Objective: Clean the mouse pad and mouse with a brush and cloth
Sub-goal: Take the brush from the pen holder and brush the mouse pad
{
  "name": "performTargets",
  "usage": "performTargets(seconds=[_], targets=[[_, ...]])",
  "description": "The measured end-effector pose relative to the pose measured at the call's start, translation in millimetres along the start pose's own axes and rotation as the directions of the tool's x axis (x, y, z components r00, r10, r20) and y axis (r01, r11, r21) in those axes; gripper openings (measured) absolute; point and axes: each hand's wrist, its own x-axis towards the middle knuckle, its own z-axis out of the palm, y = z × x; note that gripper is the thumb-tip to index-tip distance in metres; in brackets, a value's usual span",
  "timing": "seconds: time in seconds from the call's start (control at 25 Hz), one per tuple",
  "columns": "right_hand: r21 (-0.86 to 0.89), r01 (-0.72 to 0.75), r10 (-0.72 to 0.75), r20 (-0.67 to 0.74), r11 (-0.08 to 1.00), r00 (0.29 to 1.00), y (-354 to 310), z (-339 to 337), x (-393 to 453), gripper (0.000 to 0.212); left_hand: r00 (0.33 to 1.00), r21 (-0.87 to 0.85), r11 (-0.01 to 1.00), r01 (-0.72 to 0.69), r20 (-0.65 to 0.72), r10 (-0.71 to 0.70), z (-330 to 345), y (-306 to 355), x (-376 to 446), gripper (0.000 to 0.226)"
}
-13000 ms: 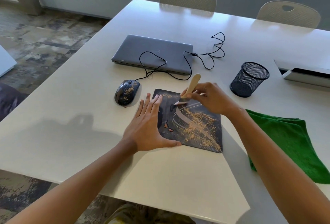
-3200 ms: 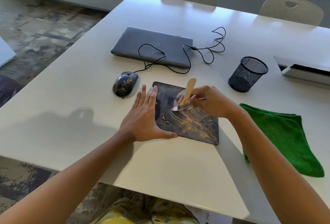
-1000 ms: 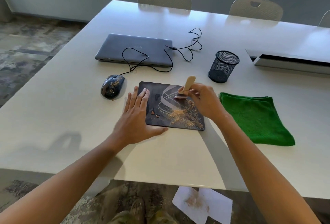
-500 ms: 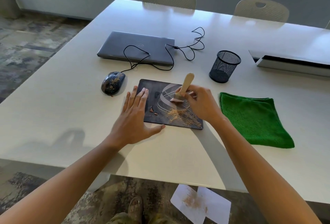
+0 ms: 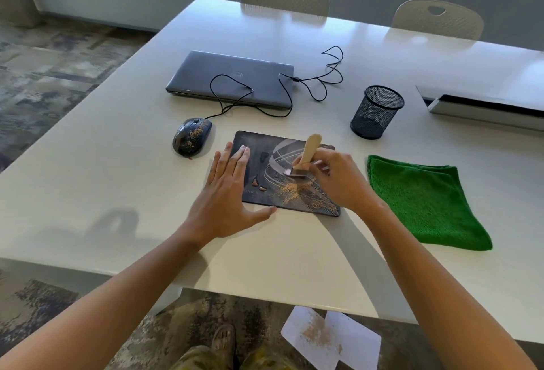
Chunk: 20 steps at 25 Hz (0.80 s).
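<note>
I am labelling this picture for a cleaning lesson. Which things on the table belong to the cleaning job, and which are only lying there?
For the job: mouse pad, mouse, brush held by the right hand, green cloth, left hand pressing the pad.

Lying about: laptop, mesh cup, white box.

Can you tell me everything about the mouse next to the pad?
The mouse is black, glossy and rounded, like plastic. It lies flat on the white table, just left of the mouse pad and apart from it. Tan crumbs speckle its top. A thin black cable runs from its front over the closed laptop. Neither hand touches it.
</note>
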Motion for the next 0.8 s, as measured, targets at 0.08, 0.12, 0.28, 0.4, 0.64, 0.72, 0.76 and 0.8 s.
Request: performTargets(seconds=[0.08,0.12,0.28,0.4,0.64,0.72,0.76,0.8], targets=[[-0.004,0.001,-0.001,0.042,1.000,0.999,3.1,-6.4,-5.5,0.020,1.000,0.008,1.000,-0.002,0.001,0.002,0.8,0.0,0.1,0.125],[0.005,0.008,-0.008,0.032,1.000,0.999,2.8,-10.0,-5.4,0.020,1.000,0.007,1.000,-0.003,0.001,0.003,0.9,-0.3,0.1,0.126],[0.024,0.011,-0.011,-0.013,1.000,1.000,-5.1,-10.4,1.5,0.022,1.000,-0.006,1.000,-0.004,0.014,0.004,0.5,-0.2,0.3,0.127],[-0.005,0.028,-0.028,0.060,1.000,0.998,-2.7,-8.0,-3.0,0.020,1.000,-0.003,1.000,0.004,0.017,-0.004,0.0,-0.5,0.1,0.128],[0.087,-0.045,0.063,-0.206,0.995,0.977,14.2,-33.6,6.5,0.020,1.000,0.009,1.000,-0.007,0.028,0.007,-0.3,-0.1,-0.4,0.128],[0.062,-0.058,0.072,-0.260,0.996,0.963,18.8,-33.4,15.0,0.018,1.000,0.010,1.000,-0.012,0.028,0.011,-0.8,0.1,-0.2,0.127],[0.038,-0.061,0.069,-0.253,0.997,0.965,20.3,-30.8,17.9,0.019,1.000,0.010,1.000,-0.013,0.028,0.013,-1.0,0.1,0.0,0.127],[0.017,-0.065,0.067,-0.231,0.998,0.971,21.8,-27.5,20.2,0.019,0.999,0.008,1.000,-0.014,0.029,0.013,-1.0,0.1,0.1,0.126]])
